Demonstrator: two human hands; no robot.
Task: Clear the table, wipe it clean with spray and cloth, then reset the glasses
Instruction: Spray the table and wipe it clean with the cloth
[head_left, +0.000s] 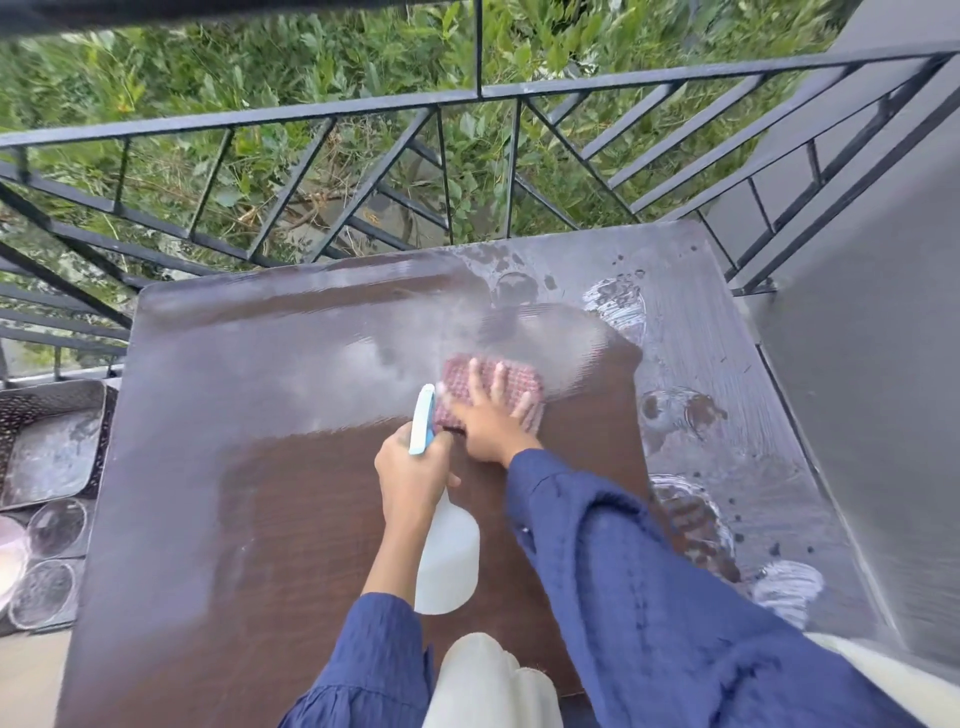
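Cream trouser legs (488, 680) and two dark blue sleeves (649, 597) fill the bottom of the view, just over the near edge of the dark brown surface (260, 519). The left grip (410, 478) is clenched around the neck of a white spray bottle (449, 561). The bottle's body slants back toward the person and its white and light-blue head (422, 421) points away, just beside the cloth. The right grip (488, 415) is released, with its fingers spread and pressed flat on a pinkish-red woven cloth (457, 371). The cloth lies folded into a rough rectangle on the far middle of the surface and looks blurred.

Around the cloth the surface is wet and shiny, with a pale film of streaks fanning out to the right. Nearer the person the wood is a darker, plain brown. The right strip of the surface looks greyer and carries ring-shaped marks, dark specks and patches of white foam (618, 306), with another patch (784, 587) near the front right corner.

Off the left edge and lower down sits a grey metal tray (52, 447) with whitish smears on its bottom, next to a dark perforated wall (21, 410). Just in front of it two clear glasses (57, 527) stand upright, seen from above. I cannot tell whether they stand in a container.

A black metal railing (363, 111) runs behind the surface, with green foliage (260, 52) beyond it and a grey wall (883, 364) on the right.
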